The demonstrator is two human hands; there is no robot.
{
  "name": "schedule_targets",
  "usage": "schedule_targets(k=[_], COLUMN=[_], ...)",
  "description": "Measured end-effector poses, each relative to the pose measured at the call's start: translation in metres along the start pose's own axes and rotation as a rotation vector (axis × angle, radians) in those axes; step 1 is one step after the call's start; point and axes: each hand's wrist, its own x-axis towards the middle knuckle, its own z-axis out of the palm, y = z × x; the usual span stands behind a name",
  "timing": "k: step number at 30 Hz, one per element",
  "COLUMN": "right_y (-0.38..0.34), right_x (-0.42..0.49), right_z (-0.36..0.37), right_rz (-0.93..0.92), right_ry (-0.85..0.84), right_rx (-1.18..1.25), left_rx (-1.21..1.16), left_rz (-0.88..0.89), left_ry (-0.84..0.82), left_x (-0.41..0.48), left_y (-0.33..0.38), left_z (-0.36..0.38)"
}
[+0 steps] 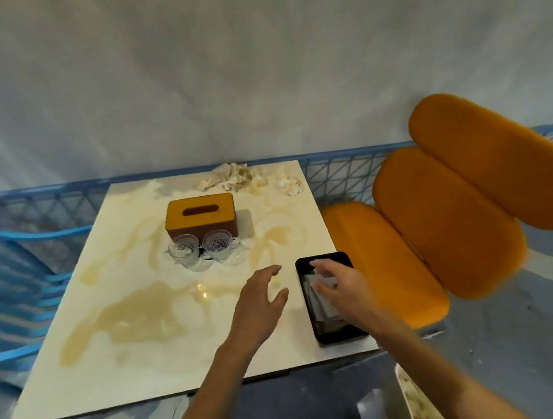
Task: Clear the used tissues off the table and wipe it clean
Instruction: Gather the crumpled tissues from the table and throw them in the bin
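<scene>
The used tissues point(233, 176) are lying crumpled in a cream-and-tan heap at the far edge of the desk point(91, 378), touching its back rim. One more tissue ball point(290, 185) is sitting just beside the heap, near the far right corner. All of them are looking creased and stained rather than clean white.

In front of the heap an orange-topped tissue box point(200, 218) with brown sides is standing upright, its slot facing up. Two clear glass cups point(183, 251) are standing side by side against its near face. Tan, watery-looking patches point(135, 315) are spreading over the pale desk top — whether they are spill or pattern cannot be told.

The left hand point(260, 304) is hovering over the desk's middle right, its grip apart, fingers spread and holding nothing. The right hand point(342, 288) is reaching over a black tray point(330, 332) at the desk's right edge, fingers bending down onto white paper pieces point(324, 307) inside it. The blur is hiding whether its grip is closing on them or only touching.

An orange padded chair point(448, 217) is standing beside the desk on the right. A white bin point(405, 398) holding pale scraps is showing at the bottom right — and a blue railing point(340, 174) is running behind.
</scene>
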Motion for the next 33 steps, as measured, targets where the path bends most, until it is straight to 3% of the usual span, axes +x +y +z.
schedule_targets(k=[8, 17, 29, 33], right_y=[-0.057, -0.068, -0.052, -0.045], right_x=[0.055, 0.123, 0.289, 0.355], right_z=[0.023, 0.023, 0.033, 0.039], right_rz=[-0.073, -0.091, -0.071, -0.084], right_ry=[0.061, 0.087, -0.013, -0.088], right_rx=[-0.033, -0.082, -0.044, -0.029], left_rx=[0.031, 0.046, 0.135, 0.096], left_rz=[0.084, 0.124, -0.013, -0.138], left_ry=[0.054, 0.03, -0.048, -0.071], left_x=[0.064, 0.126, 0.289, 0.35], left_y=[-0.009, -0.014, -0.05, -0.075], left_z=[-0.062, -0.077, -0.1, -0.119])
